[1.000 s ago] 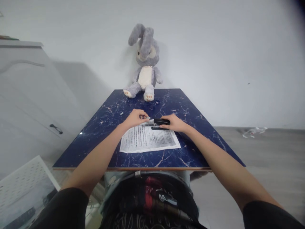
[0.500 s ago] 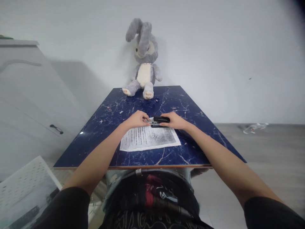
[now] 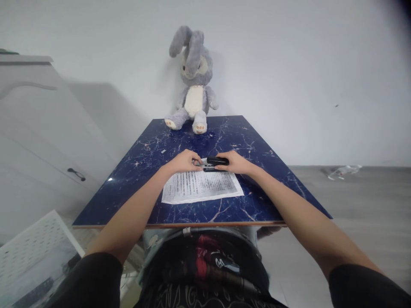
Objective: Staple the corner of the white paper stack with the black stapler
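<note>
A black stapler [image 3: 217, 161] lies over the far edge of a printed sheet of paper [image 3: 202, 188], its upper arm raised apart from its base. My right hand [image 3: 235, 162] is closed around the stapler's right end, thumb below and fingers above. At the other end, my left hand [image 3: 186, 161] is closed in a pinch on a thin grey, metal-looking strip [image 3: 201, 165] at the stapler's left end. Fingers hide part of that strip, and whether it is joined to the stapler I cannot tell.
Both hands work over a blue marble-patterned table [image 3: 224, 134]. A grey plush rabbit [image 3: 195, 85] sits at its far edge against the wall. One tiny pale piece [image 3: 163, 151] lies left of the paper. To the left stand a white cabinet [image 3: 38, 141] and a perforated white panel [image 3: 35, 248].
My left fingers have shifted very slightly, and more of the thin grey strip shows between them and the stapler. The right hand, stapler and paper have hardly moved.
</note>
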Motion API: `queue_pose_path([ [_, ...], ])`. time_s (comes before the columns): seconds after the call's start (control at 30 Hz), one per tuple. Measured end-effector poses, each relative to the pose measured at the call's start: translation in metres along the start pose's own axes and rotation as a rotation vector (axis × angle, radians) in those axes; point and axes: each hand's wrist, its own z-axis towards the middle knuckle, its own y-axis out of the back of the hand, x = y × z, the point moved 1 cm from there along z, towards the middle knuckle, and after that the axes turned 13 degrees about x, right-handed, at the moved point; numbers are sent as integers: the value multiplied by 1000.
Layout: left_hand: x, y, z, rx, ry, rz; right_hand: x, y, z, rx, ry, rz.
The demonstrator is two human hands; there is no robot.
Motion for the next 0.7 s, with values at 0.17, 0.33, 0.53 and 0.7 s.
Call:
queue_pose_path([
  [0.17, 13, 12, -10, 101, -82, -74, 0, 0, -1, -9, 10, -7],
  [0.33, 21, 10, -8, 104, -146, -128, -1, -1, -1, -22, 14, 9],
  [0.53, 10, -1, -2, 8, -232, -71, 4, -3, 0, -42, 108, 9],
  [0.7, -5, -6, 0, -107, -245, -43, 13, -6, 1, -66, 152, 36],
])
